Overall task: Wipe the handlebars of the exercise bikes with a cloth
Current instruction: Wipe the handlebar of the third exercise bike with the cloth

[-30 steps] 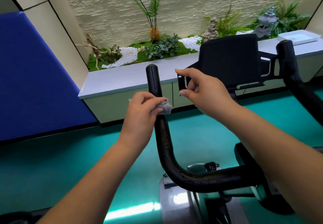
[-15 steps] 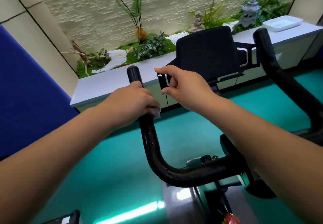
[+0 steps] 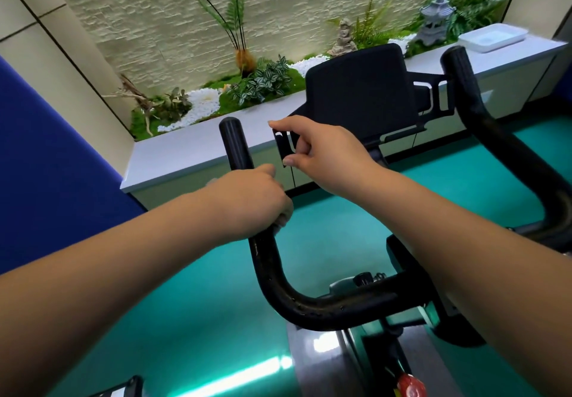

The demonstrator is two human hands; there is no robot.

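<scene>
Gripping one cloth (image 3: 282, 221) around one handlebar (image 3: 263, 260), left hand (image 3: 247, 201); right hand (image 3: 322, 155) pinches one bracket (image 3: 280, 146) just beside it.

The left hand (image 3: 250, 201) wraps the handlebar's left grip (image 3: 235, 146); the right hand (image 3: 322, 158) sits just right of it, before the console (image 3: 359, 96). The planter (image 3: 247, 87) lies far behind.
</scene>
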